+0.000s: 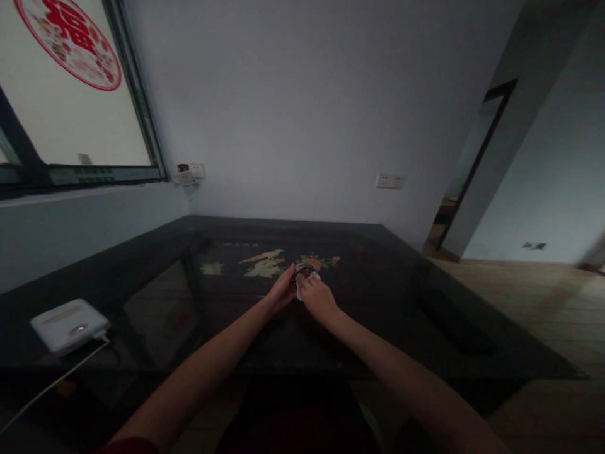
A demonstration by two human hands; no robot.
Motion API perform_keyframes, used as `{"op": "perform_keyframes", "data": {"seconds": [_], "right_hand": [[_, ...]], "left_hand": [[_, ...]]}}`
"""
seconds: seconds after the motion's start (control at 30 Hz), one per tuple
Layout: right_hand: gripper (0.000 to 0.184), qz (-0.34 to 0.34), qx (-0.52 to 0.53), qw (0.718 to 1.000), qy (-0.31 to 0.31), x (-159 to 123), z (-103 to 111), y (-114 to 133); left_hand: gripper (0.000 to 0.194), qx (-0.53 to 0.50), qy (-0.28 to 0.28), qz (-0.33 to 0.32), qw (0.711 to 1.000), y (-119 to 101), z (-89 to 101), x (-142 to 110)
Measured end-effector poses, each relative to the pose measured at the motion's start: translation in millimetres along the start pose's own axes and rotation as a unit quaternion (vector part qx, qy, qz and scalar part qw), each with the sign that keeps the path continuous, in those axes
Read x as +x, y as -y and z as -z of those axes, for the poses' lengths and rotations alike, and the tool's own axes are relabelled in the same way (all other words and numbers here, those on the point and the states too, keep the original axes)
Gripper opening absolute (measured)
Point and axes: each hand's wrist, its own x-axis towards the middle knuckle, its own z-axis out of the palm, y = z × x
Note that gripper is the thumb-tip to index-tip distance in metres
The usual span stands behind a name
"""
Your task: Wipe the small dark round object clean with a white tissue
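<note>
Both of my hands meet over the middle of a dark glass-topped table [378,302]. My left hand [282,291] is closed around a small dark round object [302,272] that I cannot name. My right hand [317,297] is closed on a white cloth or tissue [302,291] pressed against that object. Under the glass behind my hands lies a painted panel with pale birds and orange flowers [267,263].
A white box-shaped device [69,325] with a white cable [57,381] sits at the table's left near edge. A window with a red round paper cutting [70,38] is on the left. Wall sockets [390,181] are behind; a doorway [466,189] and wooden floor lie to the right.
</note>
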Motion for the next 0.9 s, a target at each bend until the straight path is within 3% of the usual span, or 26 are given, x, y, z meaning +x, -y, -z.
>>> {"op": "perform_keyframes", "data": {"seconds": [0.13,0.23,0.3,0.4,0.43,0.47,0.5,0.53,0.57,0.67,0.73,0.8,0.9], "right_hand": [[0.036,-0.067,0.126,0.99,0.021,-4,4,5],[0.036,-0.12,0.327,0.937,-0.003,0,-1,5],[0.035,-0.145,0.504,0.85,-0.047,5,-9,3],[0.031,-0.184,0.729,0.647,-0.126,15,-22,0],[0.031,-0.192,0.769,0.593,-0.142,17,-25,-1],[0.031,-0.195,0.791,0.56,-0.15,18,-27,-1],[0.031,-0.195,0.797,0.552,-0.148,18,-28,-2],[0.031,-0.19,0.788,0.569,-0.136,17,-28,-2],[0.031,-0.182,0.763,0.608,-0.12,16,-27,-3],[0.032,-0.138,0.602,0.783,-0.067,10,-18,-4],[0.033,-0.106,0.468,0.877,-0.03,5,-10,-5],[0.036,-0.082,0.35,0.933,0.008,2,-4,-5],[0.037,-0.047,0.196,0.979,0.045,1,-1,-4]], "left_hand": [[0.034,0.009,0.001,-0.013,1.0,3,2.0,3],[0.029,0.002,-0.013,-0.036,0.999,4,3.2,4],[0.028,-0.002,-0.023,-0.034,0.999,3,2.8,4],[0.032,-0.008,-0.003,-0.022,1.0,2,0.8,1],[0.032,-0.009,0.005,-0.021,1.0,1,0.0,0],[0.032,-0.01,0.007,-0.023,1.0,1,-0.7,-1],[0.031,-0.009,0.004,-0.025,1.0,1,-1.3,-1],[0.03,-0.008,-0.006,-0.029,1.0,1,-1.7,-1],[0.03,-0.005,-0.016,-0.033,0.999,1,-1.9,-1],[0.03,0.002,-0.034,-0.044,0.998,2,-1.4,1],[0.03,0.005,-0.031,-0.05,0.998,2,-0.3,3],[0.031,0.01,-0.023,-0.046,0.999,3,1.6,4],[0.032,0.018,-0.021,-0.029,0.999,4,5.0,7]]}}
